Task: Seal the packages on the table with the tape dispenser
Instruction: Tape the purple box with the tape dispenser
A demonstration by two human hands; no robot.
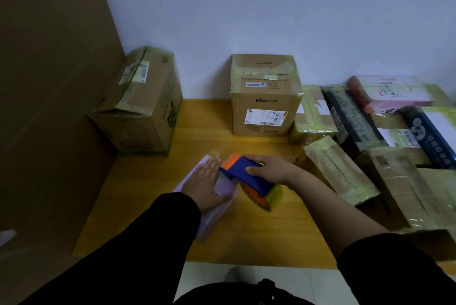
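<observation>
On a yellow table (153,201), a person's left hand (206,182) presses flat, fingers straight, on a pale purple package (222,187) near the front edge. Their right hand (270,169) grips a blue-and-orange tape dispenser (243,169) touching the package's top. Taped cardboard boxes (265,97) stand behind and to the right.

Yellow table (209,141) against pale wall (246,8) — white floor (209,277).

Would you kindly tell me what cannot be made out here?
Head view:
- Any tape on the flat pale purple package: hidden under the left hand and the blue-and-orange tape dispenser.
- Label print on the brown cardboard box: too small.
- Stacked packages at right: cut off by the frame edge.
</observation>
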